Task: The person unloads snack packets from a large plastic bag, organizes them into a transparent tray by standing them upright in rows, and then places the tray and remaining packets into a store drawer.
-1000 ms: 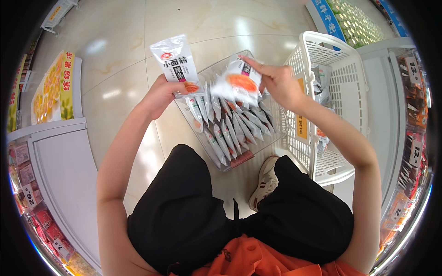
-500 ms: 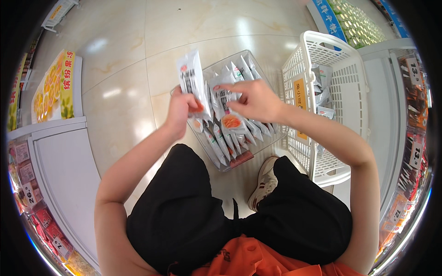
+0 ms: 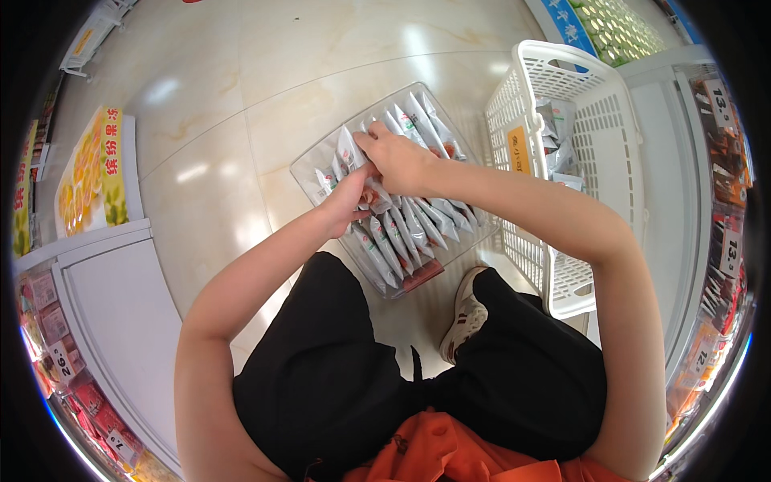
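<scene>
Low over the clear plastic tray (image 3: 303, 165) on the floor, both my hands meet at its left part. Silver-white snack packets (image 3: 399, 233) stand on edge in two rows inside it. My left hand (image 3: 350, 198) is closed around the side of a snack packet (image 3: 376, 195) showing an orange food picture. Crossing just above it, my right hand (image 3: 399, 163) has bent fingers closed at the upper part of the packets, its fingertips partly hidden. A pale packet (image 3: 346, 149) sticks up beside both hands.
A white slatted basket (image 3: 593, 153) with some silver packets in it stands right of the tray. My shoe (image 3: 463, 317) is close to the tray's near side. White shelf units with packaged goods flank me, the left one (image 3: 124, 281) bearing a yellow display sign (image 3: 90, 173).
My left hand has lowered its raised packet into the tray's left part. My right hand has moved left from the middle packets to meet it. The view has shifted slightly.
</scene>
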The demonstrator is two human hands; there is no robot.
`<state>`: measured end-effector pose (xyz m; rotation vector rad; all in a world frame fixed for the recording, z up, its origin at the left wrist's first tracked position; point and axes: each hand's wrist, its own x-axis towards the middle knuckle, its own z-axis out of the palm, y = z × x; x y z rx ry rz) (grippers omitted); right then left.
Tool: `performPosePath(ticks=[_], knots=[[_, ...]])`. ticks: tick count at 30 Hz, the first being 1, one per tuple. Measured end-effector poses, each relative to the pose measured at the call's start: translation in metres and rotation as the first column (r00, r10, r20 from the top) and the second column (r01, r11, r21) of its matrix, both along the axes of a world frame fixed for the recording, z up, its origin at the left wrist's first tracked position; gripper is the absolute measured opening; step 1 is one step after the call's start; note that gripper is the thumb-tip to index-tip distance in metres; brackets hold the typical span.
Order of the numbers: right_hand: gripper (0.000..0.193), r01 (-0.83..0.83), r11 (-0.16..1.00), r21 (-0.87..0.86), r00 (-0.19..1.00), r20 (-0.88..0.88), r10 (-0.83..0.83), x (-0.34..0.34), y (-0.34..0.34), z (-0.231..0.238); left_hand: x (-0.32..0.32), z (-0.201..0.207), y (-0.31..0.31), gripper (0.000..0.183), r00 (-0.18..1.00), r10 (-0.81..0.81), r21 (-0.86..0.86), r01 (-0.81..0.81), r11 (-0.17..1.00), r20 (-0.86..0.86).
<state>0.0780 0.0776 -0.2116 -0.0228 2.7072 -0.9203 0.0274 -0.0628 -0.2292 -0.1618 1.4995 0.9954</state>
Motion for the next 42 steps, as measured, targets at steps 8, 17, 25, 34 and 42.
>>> performPosePath(ticks=[8,17,25,34,42], knots=[[0.061,0.141,0.972,-0.186,0.978,-0.129,-0.166,0.012,0.007,0.007,0.011,-0.016,-0.005,0.066,0.865,-0.065,0.124,0.145,0.982,-0.497],[0.032,0.548,0.600,-0.583,0.541,-0.300,-0.786,0.050,0.152,0.036,0.018,-0.013,-0.009,0.109,0.855,0.177,0.523,0.123,0.844,-0.488],[0.046,0.893,0.386,0.232,0.412,-0.076,-0.908,0.185,0.276,-0.056,0.028,-0.046,-0.007,0.141,0.453,-0.199,-0.020,0.370,0.929,-0.869],[0.063,0.345,0.623,0.702,0.847,0.054,-0.529,0.215,0.254,-0.092,0.022,-0.032,-0.009,0.137,0.539,-0.259,-0.040,0.383,0.923,-0.802],[0.037,-0.121,0.525,0.842,0.894,0.323,-0.311,0.209,0.252,-0.089,0.010,-0.003,-0.010,0.136,0.815,-0.220,0.072,0.303,0.950,-0.536]])
